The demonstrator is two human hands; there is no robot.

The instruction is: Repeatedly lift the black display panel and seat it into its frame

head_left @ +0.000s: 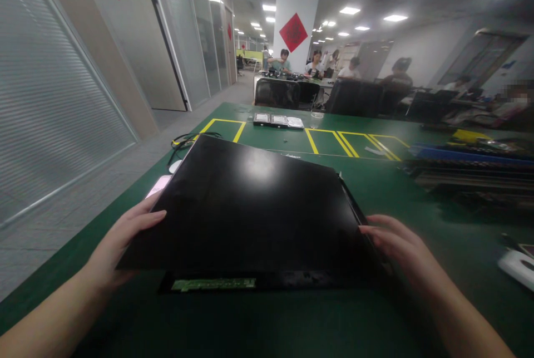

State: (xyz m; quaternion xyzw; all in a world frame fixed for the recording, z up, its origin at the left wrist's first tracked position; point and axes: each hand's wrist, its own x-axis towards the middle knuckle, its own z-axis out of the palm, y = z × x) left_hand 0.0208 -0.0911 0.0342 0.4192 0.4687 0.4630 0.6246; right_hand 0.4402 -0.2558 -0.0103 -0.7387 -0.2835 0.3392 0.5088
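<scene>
A flat black LCD screen panel point(250, 207) lies tilted across the middle of the view, its dark face up and a ceiling light reflected in it. My left hand point(125, 230) grips its left edge, thumb on top and fingers underneath. At the right edge, the fingers of my right hand point(400, 246) press against the side of the panel; its thumb is hidden. Below the panel, a second dark piece with a green circuit strip point(213, 284) sticks out along the near side. A thin black edge also shows at the right, beneath the panel.
Yellow tape outlines mark the green table point(267, 324). Several hard drives point(278, 121) lie near its far edge. Black cables point(183, 141) and a lit phone point(158, 185) are at left; stacked dark panels point(471, 163) and a white object point(517, 269) at right. Chairs and seated people are beyond.
</scene>
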